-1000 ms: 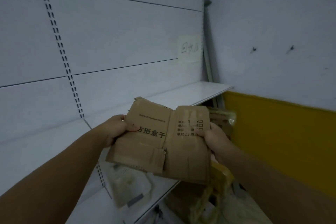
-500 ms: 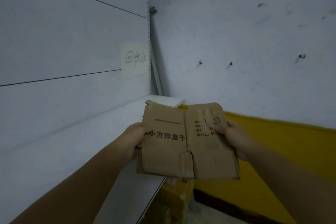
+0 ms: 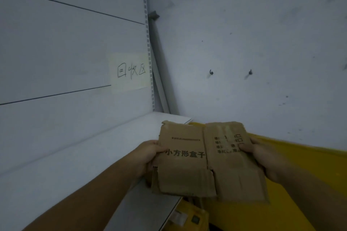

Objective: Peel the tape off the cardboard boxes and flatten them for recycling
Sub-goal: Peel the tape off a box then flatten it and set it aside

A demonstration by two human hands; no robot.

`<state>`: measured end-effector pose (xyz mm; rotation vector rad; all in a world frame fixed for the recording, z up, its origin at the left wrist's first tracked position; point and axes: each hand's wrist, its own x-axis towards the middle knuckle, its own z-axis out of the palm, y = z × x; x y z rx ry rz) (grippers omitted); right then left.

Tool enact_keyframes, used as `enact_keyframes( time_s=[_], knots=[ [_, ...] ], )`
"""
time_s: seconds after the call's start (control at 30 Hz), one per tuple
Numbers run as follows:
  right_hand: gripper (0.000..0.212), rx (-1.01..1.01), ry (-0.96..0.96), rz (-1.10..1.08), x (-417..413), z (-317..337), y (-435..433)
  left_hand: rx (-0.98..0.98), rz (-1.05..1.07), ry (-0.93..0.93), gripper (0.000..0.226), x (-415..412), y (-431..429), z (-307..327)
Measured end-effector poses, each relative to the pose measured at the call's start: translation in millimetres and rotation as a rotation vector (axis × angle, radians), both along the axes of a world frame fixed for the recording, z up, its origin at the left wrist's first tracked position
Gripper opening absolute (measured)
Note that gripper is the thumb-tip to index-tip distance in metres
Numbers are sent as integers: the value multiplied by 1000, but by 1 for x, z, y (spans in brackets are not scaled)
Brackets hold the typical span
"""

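We hold the flattened brown cardboard box (image 3: 208, 159) above the white shelf (image 3: 116, 148) edge, left hand (image 3: 148, 157) and right hand (image 3: 262, 157) each pinching a side edge. It seems light, creased, floppy; dim light hides any tape, so we grip the edges.

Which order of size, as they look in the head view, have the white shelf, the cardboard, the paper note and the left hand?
1. white shelf
2. cardboard
3. paper note and left hand: they look about alike, and the hand is nearer the camera, so I do not rank them.
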<state>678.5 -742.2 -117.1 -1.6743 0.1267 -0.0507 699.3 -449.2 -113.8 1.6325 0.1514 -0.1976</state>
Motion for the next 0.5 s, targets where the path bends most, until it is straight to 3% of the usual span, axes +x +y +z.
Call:
enact_keyframes(
  time_s=[0.33, 0.5],
  knots=[
    [15, 34, -6, 163, 128, -1, 8, 81, 189, -1, 12, 76, 14, 9],
    [17, 45, 29, 139, 198, 0, 42, 314, 251, -36, 18, 140, 41, 21]
  ],
)
